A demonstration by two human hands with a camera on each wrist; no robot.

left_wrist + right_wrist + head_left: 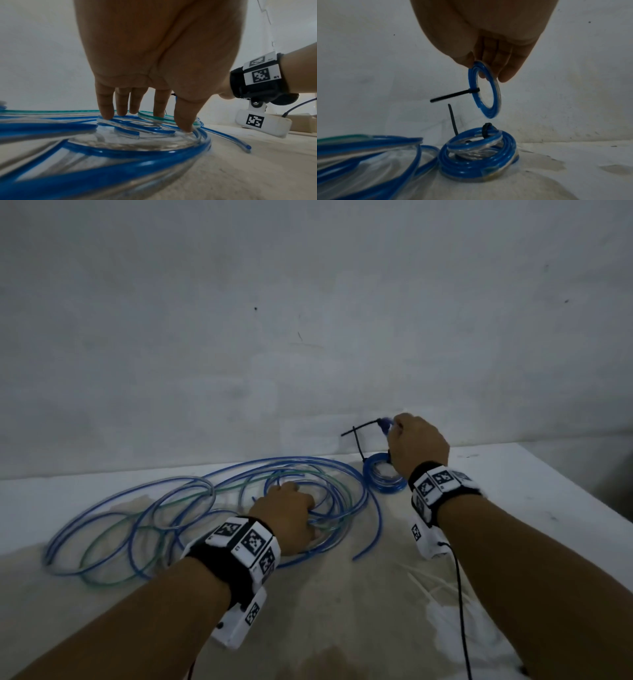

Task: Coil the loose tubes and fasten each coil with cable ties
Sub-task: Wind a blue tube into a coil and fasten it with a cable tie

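Bare grey wall behind, a pale stained tabletop in front of me, and we're mid-job. My right hand is up off the surface near the wall, fingers curled round a small tied coil of blue tube, pinching it at the top so it hangs on edge. A black cable tie is cinched round it, tail sticking out sideways, untrimmed. Directly below sits the stack of finished coils on the table, with its own black tie looped over the top ring and another tail poking up beside it.

Over on the other side, my left hand is down on the loose tubes, fingers straight, fingertips pressing into the blue, clear and green-striped loops sprawled across the table. Nothing gripped there, just pinned.

So I'd call this the hand-off between coils: one bundle fastened and about to join the pile, the big tangle untouched. Next, I reckon, set the small coil down on or just beside the stack without snagging those tie tails, then find a free end in the mess and start winding. Pale ties lie near my right forearm, ready for that.
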